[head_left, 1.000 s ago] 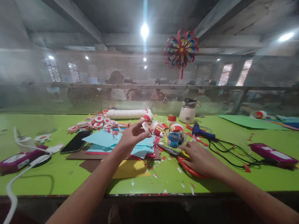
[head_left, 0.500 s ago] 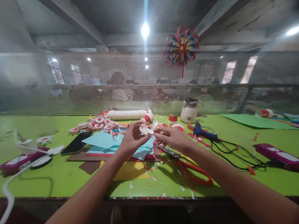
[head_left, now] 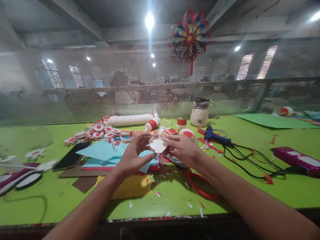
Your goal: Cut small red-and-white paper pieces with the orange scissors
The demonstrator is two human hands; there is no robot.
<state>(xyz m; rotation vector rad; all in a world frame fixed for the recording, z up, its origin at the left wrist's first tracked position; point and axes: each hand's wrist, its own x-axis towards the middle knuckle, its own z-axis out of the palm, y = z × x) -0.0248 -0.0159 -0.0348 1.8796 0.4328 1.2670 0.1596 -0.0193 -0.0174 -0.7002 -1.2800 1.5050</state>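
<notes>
In the head view, a white paper disc [head_left: 158,145] is held above the middle of the green table [head_left: 265,196]. It is pinched at its 9 o'clock edge by the left hand [head_left: 132,157] and at its 3 o'clock edge by the right hand [head_left: 183,149]; both hands are closed narrowly on it with thumb and fingertips. 1 s ago the right hand was laid on the red-handled scissors [head_left: 201,187]; these are now left lying untouched on the table at 5 o'clock from the disc, so the disc is carried by 2 hands rather than 1. Blue paper sheets [head_left: 101,152] are seen at 9 o'clock from the disc, a pile of red-and-white discs [head_left: 94,131] at 10 o'clock and a blue glue gun [head_left: 215,137] at 3 o'clock; paper scraps [head_left: 157,194] are scattered on the table at 6 o'clock.
</notes>
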